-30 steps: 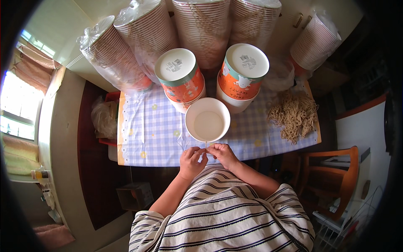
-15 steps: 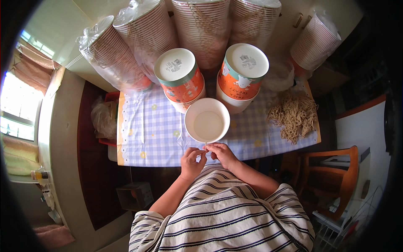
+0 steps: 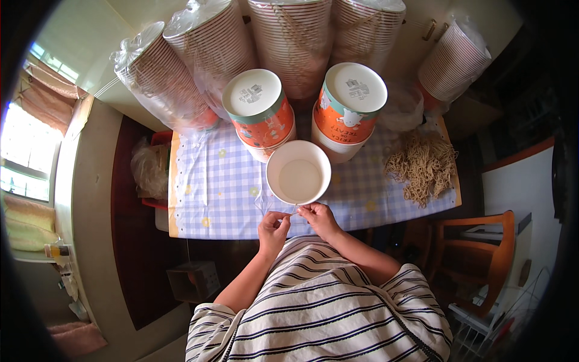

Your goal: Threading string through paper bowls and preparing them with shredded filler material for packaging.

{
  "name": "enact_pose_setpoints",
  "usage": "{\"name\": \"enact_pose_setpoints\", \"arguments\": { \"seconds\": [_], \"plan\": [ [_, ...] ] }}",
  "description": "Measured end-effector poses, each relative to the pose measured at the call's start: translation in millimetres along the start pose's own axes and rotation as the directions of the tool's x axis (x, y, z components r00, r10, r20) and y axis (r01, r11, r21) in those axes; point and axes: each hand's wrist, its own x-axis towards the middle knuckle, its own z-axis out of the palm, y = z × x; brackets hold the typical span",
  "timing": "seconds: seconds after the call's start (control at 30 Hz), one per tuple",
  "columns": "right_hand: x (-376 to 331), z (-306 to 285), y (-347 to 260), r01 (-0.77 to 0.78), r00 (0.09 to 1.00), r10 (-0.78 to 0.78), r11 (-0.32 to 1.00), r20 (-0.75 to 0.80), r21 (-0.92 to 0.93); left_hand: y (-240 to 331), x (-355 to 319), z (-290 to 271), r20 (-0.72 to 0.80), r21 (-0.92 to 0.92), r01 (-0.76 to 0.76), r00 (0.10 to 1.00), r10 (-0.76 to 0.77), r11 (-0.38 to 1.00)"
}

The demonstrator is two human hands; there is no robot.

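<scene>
At the table's near edge, my left hand pinches one end of a short, thin tan cord. My right hand pinches its other end, just below the rim of a white paper bucket. The bucket is open toward me and looks bare inside. Whether the cord passes through the bucket's wall is too small to tell. Behind it stand two stacks of upside-down paper buckets, the left stack and the right stack, orange and green with white bases.
A tangled heap of tan cords lies on the right of the checked tablecloth. Tall plastic-wrapped bucket stacks line the back. A wooden chair stands at right; a red container with plastic bags is at left.
My hands have drawn slightly apart, the left one moving a little to the left. More of the cord now shows between them. The bucket has stayed almost in place.
</scene>
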Motion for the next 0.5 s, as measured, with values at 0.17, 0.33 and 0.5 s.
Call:
{"name": "enact_pose_setpoints", "arguments": {
  "seconds": [0.17,0.33,0.5],
  "plan": [
    [-0.8,-0.8,-5.0,0.165,0.985,-0.174,0.957,-0.016,-0.24,-2.6,1.8,0.5,0.048,-0.181,0.126,0.992,-0.12,0.975],
    [-3.8,-0.4,-12.3,-0.098,0.991,0.083,0.984,0.102,0.151,-0.4,2.4,-0.5,0.059,-0.193,0.126,0.991,-0.116,0.973],
    [-4.0,0.9,-10.6,-0.127,0.979,0.098,0.978,0.177,0.163,-0.3,0.9,0.1,0.056,-0.167,0.097,0.994,-0.088,0.981]
  ]
}}
